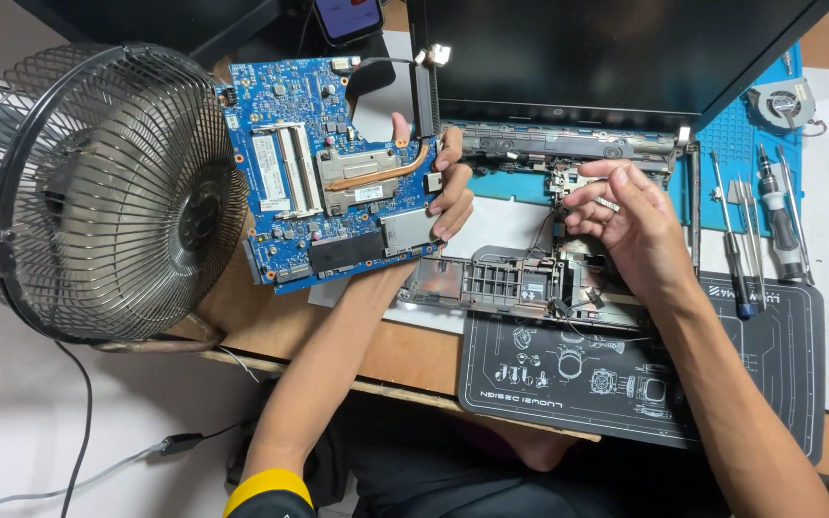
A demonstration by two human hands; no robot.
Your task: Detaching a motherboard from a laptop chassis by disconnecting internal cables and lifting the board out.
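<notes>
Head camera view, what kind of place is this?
Probably an electronics repair bench: the left hand holds a blue laptop circuit board, an opened grey laptop chassis lies on a dark printed work mat, and slim screwdrivers lie alongside.

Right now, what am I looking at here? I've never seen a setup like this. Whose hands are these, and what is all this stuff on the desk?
There is no machine at work: a person wears a camera on the head, so the one picture looks down at their own two hands. The left hand holds up a blue circuit board with a copper pipe across it, gripped by its edge. The right hand reaches into an opened laptop base, its fingers pinched near some small part I cannot make out. The dark laptop screen lies beyond. The laptop rests on a dark work mat; screwdrivers and a small loose fan lie on the right. A wire-caged desk fan stands on the left.
</notes>
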